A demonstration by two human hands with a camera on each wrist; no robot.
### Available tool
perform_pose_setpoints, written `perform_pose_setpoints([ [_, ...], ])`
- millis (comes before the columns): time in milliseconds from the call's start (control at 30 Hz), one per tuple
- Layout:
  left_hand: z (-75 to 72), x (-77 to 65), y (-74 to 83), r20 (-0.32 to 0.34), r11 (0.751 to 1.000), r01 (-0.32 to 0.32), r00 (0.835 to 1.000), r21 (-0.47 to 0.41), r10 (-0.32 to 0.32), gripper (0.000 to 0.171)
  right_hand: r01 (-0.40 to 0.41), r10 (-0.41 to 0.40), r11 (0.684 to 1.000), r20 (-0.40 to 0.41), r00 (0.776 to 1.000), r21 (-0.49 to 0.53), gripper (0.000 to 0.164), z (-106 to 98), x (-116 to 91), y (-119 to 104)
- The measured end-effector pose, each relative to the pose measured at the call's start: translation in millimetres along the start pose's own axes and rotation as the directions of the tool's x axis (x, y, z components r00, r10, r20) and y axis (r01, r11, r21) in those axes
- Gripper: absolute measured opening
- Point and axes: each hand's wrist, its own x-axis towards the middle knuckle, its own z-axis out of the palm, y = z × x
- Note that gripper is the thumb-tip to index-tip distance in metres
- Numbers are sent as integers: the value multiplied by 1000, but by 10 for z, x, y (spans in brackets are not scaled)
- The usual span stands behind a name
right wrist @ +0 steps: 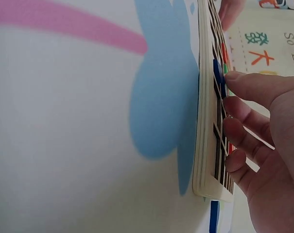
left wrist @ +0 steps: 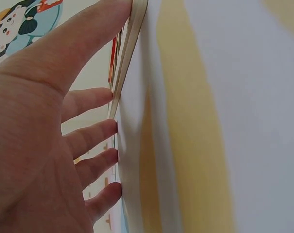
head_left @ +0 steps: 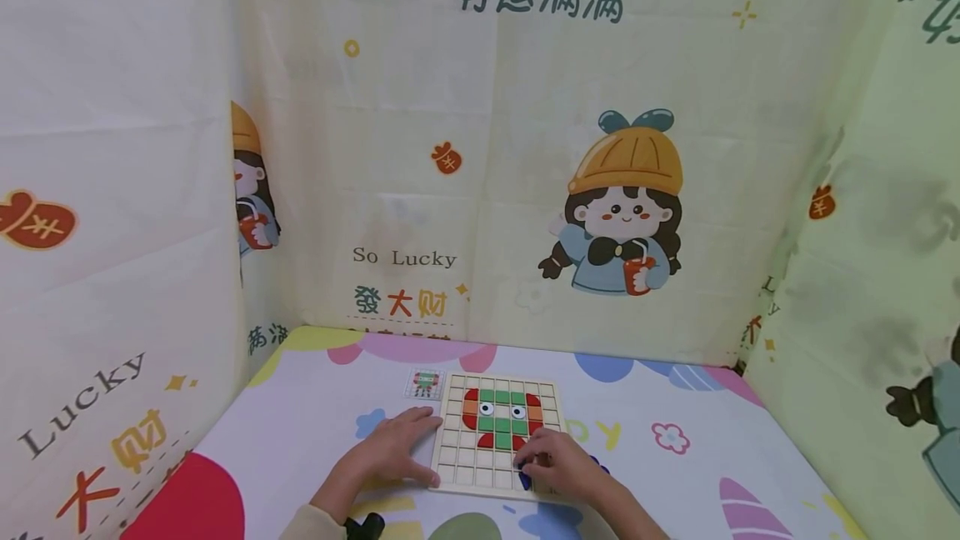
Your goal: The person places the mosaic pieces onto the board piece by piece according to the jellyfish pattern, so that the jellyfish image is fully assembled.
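A wooden grid board (head_left: 480, 491) lies on the table, with green, red and orange pieces and two eye pieces (head_left: 486, 409) set in its upper middle. My left hand (head_left: 393, 444) rests at the board's left edge, thumb near the lower corner and fingers stretched along the side. In the left wrist view its fingertips (left wrist: 110, 127) meet the table beside the board edge. My right hand (head_left: 558, 467) is over the lower right of the grid, its fingers bent. Thumb and forefinger pinch a dark blue piece (head_left: 524, 480), which touches the grid (right wrist: 218, 73).
A small printed card (head_left: 425, 384) showing a figure lies by the board's top left corner. More blue pieces (head_left: 600, 463) lie just right of the board, partly behind my right hand. Patterned cloth walls (head_left: 487, 215) stand around the table on the back and sides.
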Motion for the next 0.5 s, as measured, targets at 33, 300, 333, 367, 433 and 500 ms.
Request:
perform_pose_setpoints([
  [33,1,-1,-1,0,1000,2,1000,0,-2,92,0,0,1000,0,1000,3,10,-1,-2,-1],
  [300,9,-6,2,4,1000,6,1000,-6,-6,91,-9,8,999,4,1000,32,12,-4,-25,-12],
  [333,7,-5,3,3,1000,4,1000,-4,-4,92,-10,10,999,4,1000,33,12,-5,-27,-12],
  [367,7,-5,3,3,1000,4,1000,-2,-4,92,-11,11,999,3,1000,34,11,-4,-28,-11],
  [433,7,-3,0,3,1000,3,1000,-1,-3,92,-12,12,999,2,1000,33,11,-4,-27,-4],
  [500,8,0,-5,3,1000,1,1000,1,-1,92,-11,11,999,0,1000,33,11,-4,-27,1],
])
